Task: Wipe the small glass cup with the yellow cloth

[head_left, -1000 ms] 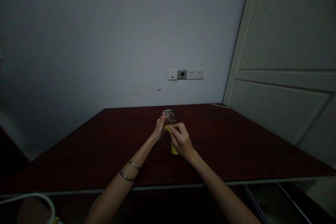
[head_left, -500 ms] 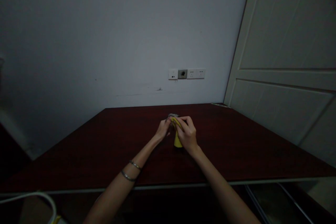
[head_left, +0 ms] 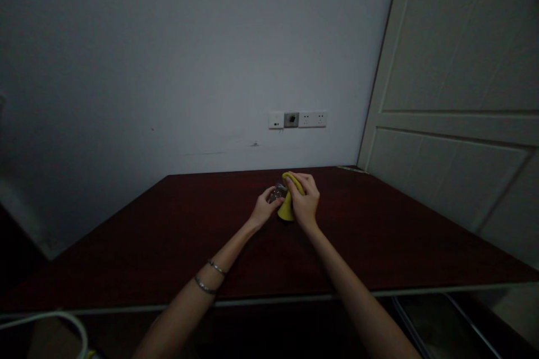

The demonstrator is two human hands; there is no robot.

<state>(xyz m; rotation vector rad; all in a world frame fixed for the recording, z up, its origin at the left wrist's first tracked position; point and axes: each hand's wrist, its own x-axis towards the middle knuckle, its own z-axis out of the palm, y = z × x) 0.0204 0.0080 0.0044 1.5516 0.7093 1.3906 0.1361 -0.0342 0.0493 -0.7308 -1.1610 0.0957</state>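
Observation:
My left hand (head_left: 264,207) is closed around a small clear glass-like object (head_left: 277,193) over the middle of the table. Its exact kind is hard to make out in the dim light, and my fingers hide part of it. Just to the right, my right hand (head_left: 306,196) grips a yellow cloth (head_left: 287,210). The cloth is bunched at the top between thumb and fingers, and its lower end hangs down in a flared shape. Cloth and clear object are side by side; whether they touch, I cannot tell. Two bracelets (head_left: 205,285) circle my left forearm.
The dark red table (head_left: 189,224) reaches back to a pale wall. Low on that wall is a row of sockets (head_left: 312,119). A white panelled door (head_left: 455,118) stands along the right side. A white cable (head_left: 63,315) curves at the lower left, by the table's front edge.
My right hand has risen slightly and drawn the cloth up and to the right, off the clear object. More of that object shows in my left hand, which has barely moved.

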